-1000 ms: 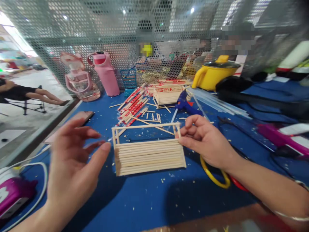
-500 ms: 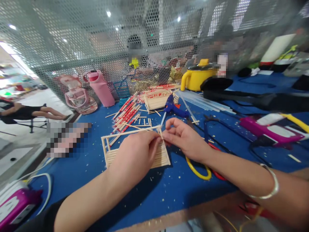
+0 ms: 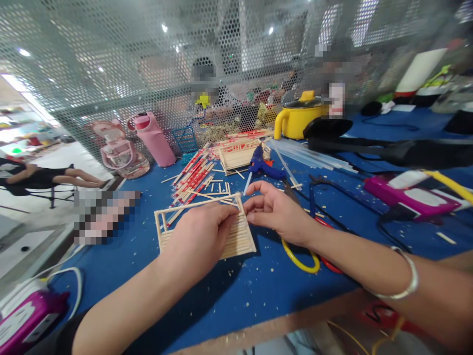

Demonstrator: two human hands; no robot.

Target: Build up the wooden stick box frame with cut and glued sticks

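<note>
A small frame of thin wooden sticks (image 3: 240, 240), with a slatted lower part and a raised top rail, stands in front of me. My left hand (image 3: 201, 231) is closed on it, thumb and fingers pinched near its right part. Beside the frame's right upper corner is my right hand (image 3: 271, 209), its fingers curled and its fingertips close to the corner post; whether they hold anything is hidden. Behind the hands lies a blue glue gun (image 3: 264, 165) with a clear glue stick in it.
Red-wrapped stick bundles (image 3: 194, 177), a second stick structure (image 3: 240, 159) and clear glue sticks (image 3: 310, 155) lie behind. Pliers with yellow and red handles (image 3: 301, 259) sit right, near a purple power strip (image 3: 410, 197). Pink bottle (image 3: 157, 143) and yellow pot (image 3: 301, 118) stand farther back.
My right hand has drawn slightly away from my left fingertips, leaving a small gap at the corner post. The camera view has shifted a little.
</note>
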